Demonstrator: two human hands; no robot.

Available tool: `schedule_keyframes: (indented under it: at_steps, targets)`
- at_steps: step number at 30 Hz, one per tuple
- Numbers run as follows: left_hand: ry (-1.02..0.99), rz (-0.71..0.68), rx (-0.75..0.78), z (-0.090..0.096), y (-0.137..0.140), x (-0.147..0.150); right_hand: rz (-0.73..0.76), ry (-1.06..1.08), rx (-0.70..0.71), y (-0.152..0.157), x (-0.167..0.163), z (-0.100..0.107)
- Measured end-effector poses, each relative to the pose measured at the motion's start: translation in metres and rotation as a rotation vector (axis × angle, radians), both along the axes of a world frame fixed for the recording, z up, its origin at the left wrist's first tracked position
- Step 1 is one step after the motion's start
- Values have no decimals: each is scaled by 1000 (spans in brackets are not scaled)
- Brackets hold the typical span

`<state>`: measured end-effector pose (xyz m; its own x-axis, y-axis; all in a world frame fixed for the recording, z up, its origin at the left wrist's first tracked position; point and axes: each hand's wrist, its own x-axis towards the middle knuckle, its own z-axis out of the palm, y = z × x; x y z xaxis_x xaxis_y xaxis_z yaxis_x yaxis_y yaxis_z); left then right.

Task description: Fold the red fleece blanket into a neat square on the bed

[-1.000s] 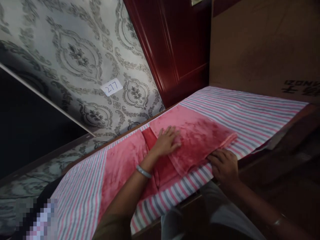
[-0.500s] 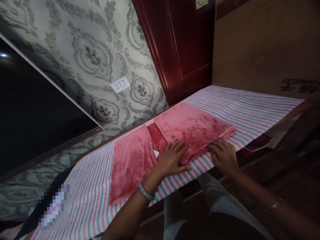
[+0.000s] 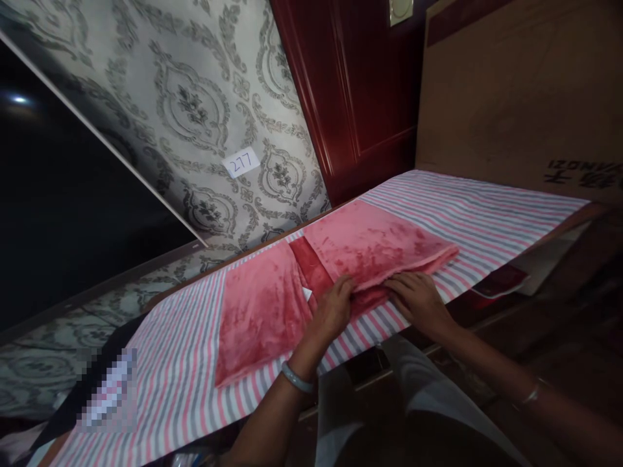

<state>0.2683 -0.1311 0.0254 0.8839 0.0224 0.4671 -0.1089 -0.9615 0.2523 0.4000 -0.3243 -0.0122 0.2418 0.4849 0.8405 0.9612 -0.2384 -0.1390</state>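
A pink plush cloth (image 3: 374,237) lies spread over a striped sheet, its two side panels folded inward. Between the panels shows a darker red strip (image 3: 311,266), and a small white tag (image 3: 307,294) sticks out beside it. My left hand (image 3: 335,308) has its fingers closed on the near edge of the right panel, by the strip. Further right along that edge, my right hand (image 3: 421,305) grips it with bent fingers. Between my hands the edge is raised a little, with a darker layer showing beneath.
The pink, grey and white striped sheet (image 3: 180,344) covers a long table. A cardboard box (image 3: 516,97) stands at the right end. Behind are a dark red door (image 3: 360,84), patterned wallpaper and a paper marked 277 (image 3: 242,162). A large black screen (image 3: 73,181) is at the left.
My left hand has gone from lying flat with spread fingers to gripping the near edge. My right hand has shifted left along it, and the edge is now lifted. The view has tilted slightly.
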Motion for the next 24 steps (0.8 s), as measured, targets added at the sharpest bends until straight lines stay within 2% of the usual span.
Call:
schedule_keyframes:
  at_steps: [4, 10, 16, 21, 24]
  targets:
    - [26, 6, 144, -7, -5, -3, 5, 12, -55, 4, 1, 1]
    - [-12, -16, 48, -6, -5, -5, 19, 67, -42, 7, 3, -1]
    - [9, -61, 14, -5, -12, -10, 16, 0, -107, 7, 1, 2]
    - [44, 6, 94, -3, -16, -3, 36, -49, -108, 10, 0, 3]
    - [59, -1, 156, -3, -16, -1, 25, -39, -111, 12, 1, -2]
